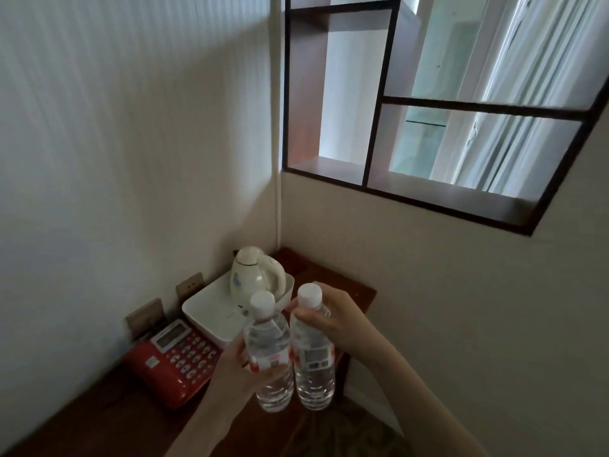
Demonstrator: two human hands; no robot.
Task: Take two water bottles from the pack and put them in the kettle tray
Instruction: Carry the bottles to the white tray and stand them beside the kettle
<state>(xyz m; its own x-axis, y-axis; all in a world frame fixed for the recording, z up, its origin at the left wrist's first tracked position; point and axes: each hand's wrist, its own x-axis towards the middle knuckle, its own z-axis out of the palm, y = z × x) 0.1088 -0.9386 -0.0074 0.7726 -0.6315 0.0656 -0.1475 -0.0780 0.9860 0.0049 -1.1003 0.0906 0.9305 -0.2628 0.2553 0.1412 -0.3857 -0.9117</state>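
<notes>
I hold two clear water bottles with white caps upright, side by side, in front of the desk. My left hand grips the left bottle around its red label. My right hand grips the right bottle near its neck. Just beyond the bottles sits the white kettle tray on the dark wooden desk, with a cream electric kettle standing at its far end. The near part of the tray shows bare. The bottle pack is out of view.
A red telephone lies on the desk to the left of the tray. Wall sockets sit behind it. A dark-framed shelf unit hangs on the wall above right. The desk fills a room corner.
</notes>
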